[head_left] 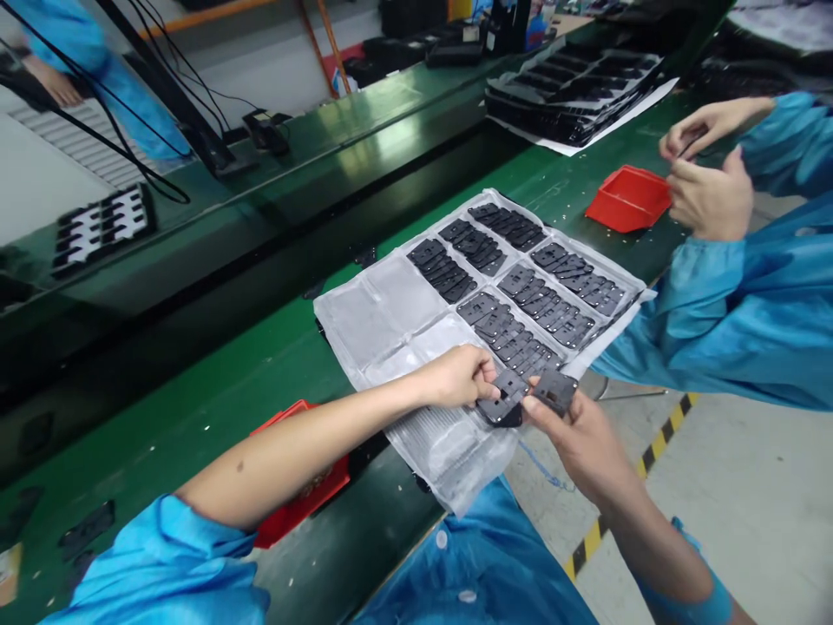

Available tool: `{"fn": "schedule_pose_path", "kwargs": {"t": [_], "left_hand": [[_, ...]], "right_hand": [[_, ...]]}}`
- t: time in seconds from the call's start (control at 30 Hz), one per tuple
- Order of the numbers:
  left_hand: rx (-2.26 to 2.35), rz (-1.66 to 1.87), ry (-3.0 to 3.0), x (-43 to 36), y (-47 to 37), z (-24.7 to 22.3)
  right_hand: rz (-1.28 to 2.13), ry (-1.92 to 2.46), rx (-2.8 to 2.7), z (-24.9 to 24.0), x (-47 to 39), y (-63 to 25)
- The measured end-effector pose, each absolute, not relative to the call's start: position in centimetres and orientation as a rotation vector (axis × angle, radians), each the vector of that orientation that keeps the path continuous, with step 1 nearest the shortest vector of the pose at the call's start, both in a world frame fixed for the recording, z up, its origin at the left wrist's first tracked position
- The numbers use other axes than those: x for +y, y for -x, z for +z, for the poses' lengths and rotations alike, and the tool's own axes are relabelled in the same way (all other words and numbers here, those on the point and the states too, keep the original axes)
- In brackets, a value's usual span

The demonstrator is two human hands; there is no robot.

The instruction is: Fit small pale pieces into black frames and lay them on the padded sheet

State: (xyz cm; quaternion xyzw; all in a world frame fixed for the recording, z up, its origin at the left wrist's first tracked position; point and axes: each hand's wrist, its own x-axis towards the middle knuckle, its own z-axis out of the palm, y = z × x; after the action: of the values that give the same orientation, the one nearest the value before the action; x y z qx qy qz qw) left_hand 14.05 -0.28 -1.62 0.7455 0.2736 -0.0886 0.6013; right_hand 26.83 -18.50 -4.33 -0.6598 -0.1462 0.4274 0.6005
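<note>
A tray lined with a whitish translucent sheet [381, 304] lies on the green bench, with rows of thin black plates [545, 304] in several of its compartments. My left hand [461, 377] is closed at the near edge of the tray, fingertips on a black plate [504, 392]. Just to the right, my right hand [573, 425] pinches another black plate [554, 391] between thumb and fingers. The two plates are side by side, nearly touching. Beneath my left forearm, the near-left compartments show only the sheet.
A red bin [305, 503] sits under my left forearm. Another red bin [628, 200] stands near a co-worker's hands [709, 174] at the right. Stacked trays [573, 91] are at the back; loose black parts [88, 529] lie at lower left.
</note>
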Motion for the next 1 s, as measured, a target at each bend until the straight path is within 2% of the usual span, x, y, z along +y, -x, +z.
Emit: {"fn": "schedule_pose_path", "kwargs": {"t": [0.23,0.4,0.63,0.83,1.0], "left_hand": [[0.574,-0.217,-1.583,1.3,-13.1,-1.1],[0.641,-0.278,-1.667,1.8,-12.8,-0.4],[0.672,-0.410,-1.881,0.6,-15.1,-1.4],[0.733,-0.206,-2.098,0.5,-15.0,0.0],[0.575,-0.149,-1.726,-0.1,-14.8,0.0]], "right_hand": [[0.869,1.764,-0.686,-3.4,-17.5,-28.0],[0.782,1.822,-0.593,-3.2,-19.0,-30.4],[0.854,1.634,-0.259,-4.7,-20.1,-29.8],[0.864,1.525,-0.256,-5.3,-19.6,-28.3],[0.918,1.439,-0.297,-4.9,-17.8,-26.4]]}}
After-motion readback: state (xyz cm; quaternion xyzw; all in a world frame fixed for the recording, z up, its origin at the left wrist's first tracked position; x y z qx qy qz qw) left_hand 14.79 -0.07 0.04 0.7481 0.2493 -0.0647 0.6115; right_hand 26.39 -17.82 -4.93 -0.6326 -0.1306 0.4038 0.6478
